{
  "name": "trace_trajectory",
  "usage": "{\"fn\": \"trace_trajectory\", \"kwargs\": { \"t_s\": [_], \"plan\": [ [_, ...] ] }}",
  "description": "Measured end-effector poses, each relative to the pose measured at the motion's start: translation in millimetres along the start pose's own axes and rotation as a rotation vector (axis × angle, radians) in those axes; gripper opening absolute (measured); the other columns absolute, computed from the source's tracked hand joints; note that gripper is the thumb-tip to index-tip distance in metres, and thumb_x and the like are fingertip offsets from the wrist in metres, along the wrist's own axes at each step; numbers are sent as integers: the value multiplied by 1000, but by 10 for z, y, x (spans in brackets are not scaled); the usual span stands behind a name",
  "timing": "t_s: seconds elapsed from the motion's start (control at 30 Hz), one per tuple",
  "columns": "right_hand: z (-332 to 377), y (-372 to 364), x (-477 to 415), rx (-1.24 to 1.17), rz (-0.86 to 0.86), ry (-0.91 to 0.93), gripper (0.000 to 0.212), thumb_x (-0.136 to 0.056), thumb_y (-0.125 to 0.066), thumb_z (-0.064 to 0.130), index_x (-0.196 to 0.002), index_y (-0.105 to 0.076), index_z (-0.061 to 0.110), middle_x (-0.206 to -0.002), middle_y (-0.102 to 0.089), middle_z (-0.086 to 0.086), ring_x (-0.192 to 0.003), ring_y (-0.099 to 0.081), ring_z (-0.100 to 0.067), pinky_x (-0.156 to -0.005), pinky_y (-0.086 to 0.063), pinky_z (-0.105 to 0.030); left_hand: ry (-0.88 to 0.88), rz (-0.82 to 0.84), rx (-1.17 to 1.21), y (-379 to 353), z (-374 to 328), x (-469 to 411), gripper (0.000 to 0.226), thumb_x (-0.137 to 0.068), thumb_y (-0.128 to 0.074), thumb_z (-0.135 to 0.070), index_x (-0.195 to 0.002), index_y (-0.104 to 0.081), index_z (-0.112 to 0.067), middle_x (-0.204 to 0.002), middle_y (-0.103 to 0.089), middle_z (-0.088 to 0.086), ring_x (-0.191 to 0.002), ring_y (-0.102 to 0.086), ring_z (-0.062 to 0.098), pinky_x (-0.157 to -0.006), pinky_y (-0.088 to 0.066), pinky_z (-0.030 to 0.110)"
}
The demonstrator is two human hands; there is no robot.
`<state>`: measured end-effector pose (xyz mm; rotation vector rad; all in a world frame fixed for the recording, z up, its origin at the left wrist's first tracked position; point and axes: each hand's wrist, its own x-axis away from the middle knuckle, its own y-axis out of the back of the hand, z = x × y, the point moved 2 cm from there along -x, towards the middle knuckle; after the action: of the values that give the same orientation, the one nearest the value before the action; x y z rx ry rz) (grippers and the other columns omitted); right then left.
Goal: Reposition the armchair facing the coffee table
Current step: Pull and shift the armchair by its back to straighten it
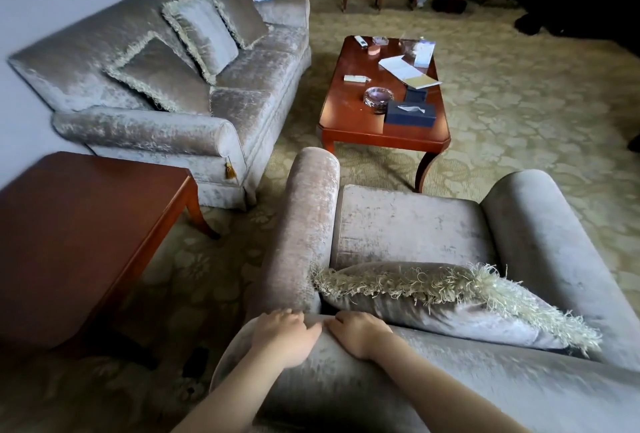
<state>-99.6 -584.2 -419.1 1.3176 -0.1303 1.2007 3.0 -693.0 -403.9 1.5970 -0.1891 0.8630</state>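
Note:
The grey velvet armchair [408,221] fills the lower right, seen from behind its backrest. A fringed cushion [450,308] leans against the inside of the back. My left hand [282,335] and my right hand [360,332] lie side by side on the top of the backrest near its left corner, fingers curled over the edge and gripping it. The reddish wooden coffee table [356,124] stands just beyond the chair's front, its near right leg close to the seat. The chair's seat points roughly toward the table's near end.
A matching grey sofa [242,114] with three cushions runs along the left wall. A wooden side table [69,231] sits at lower left, close to the chair's left arm. Papers, an ashtray and a blue tissue box [410,114] lie on the coffee table. Patterned carpet spreads to the right.

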Motion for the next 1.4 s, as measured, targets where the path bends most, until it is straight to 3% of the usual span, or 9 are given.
{"fn": "trace_trajectory", "kwargs": {
  "t_s": [0.6, 0.77, 0.83, 0.9, 0.97, 1.07, 1.23, 1.4],
  "plan": [
    [37, 13, 151, -24, -66, -33, 57, -96, -31, 51, -138, -48, 16, -145, -47, -15, -132, -44, -29, -107, -36, -38, -16, -7, -3, 15, 3, 15, 52, -95, -16, -29, -143, -34, -21, -142, -42, 15, -128, -41, 33, -100, -36, 46],
    [-70, 71, 390, -25, -80, 24, 52, -98, -25, 50, -147, -32, 34, -146, -45, -16, -128, -48, -32, -101, -40, -36, 7, 18, 32, 23, 5, 11, 53, -95, -17, -24, -145, -33, -24, -148, -38, 11, -132, -38, 30, -104, -35, 44],
    [-202, 86, 519, -11, -93, 19, 55, -97, -23, 55, -145, -37, 29, -145, -46, -17, -129, -48, -33, -102, -39, -38, 34, 33, 37, 64, -20, 9, 56, -94, -15, -34, -145, -33, -24, -151, -35, 9, -134, -37, 29, -106, -34, 43],
    [-378, 106, 618, 3, -114, -19, 58, -97, -25, 56, -142, -41, 24, -146, -45, -16, -131, -45, -32, -104, -37, -39, 128, 35, 80, 125, -94, 10, 68, -90, -13, -57, -144, -37, -22, -152, -35, 6, -135, -38, 26, -105, -33, 40],
    [-584, 133, 683, 1, -134, -29, 58, -97, -27, 54, -145, -37, 22, -149, -42, -14, -135, -41, -31, -108, -35, -40, 166, 17, 108, 177, -299, 8, 79, -86, -14, -70, -142, -39, -20, -152, -35, 5, -135, -38, 23, -101, -31, 39],
    [-925, 180, 782, -9, -157, 23, 57, -98, -29, 50, -151, -22, 28, -154, -34, -12, -139, -36, -31, -111, -32, -39, 62, -25, 182, 203, -863, -48, 82, -85, -21, -72, -141, -41, -15, -151, -35, 12, -136, -37, 28, -105, -34, 38],
    [-1914, 297, 1010, -9, -192, 23, 46, -99, -32, 41, -132, -51, 16, -134, -55, -18, -122, -52, -33, -100, -41, -38, -95, -36, 153, 185, -2103, -78, 75, -85, -17, -64, -141, -40, -20, -147, -39, 13, -132, -40, 30, -105, -34, 43],
    [-3234, 487, 1389, 32, -169, -51, 44, -99, -34, 41, -114, -59, 8, -125, -58, -18, -118, -53, -32, -97, -39, -38, -68, -40, 273, 226, -3288, -116, 85, -85, -19, -73, -148, -29, -16, -155, -27, 12, -139, -30, 31, -113, -23, 50]
  ]
}}
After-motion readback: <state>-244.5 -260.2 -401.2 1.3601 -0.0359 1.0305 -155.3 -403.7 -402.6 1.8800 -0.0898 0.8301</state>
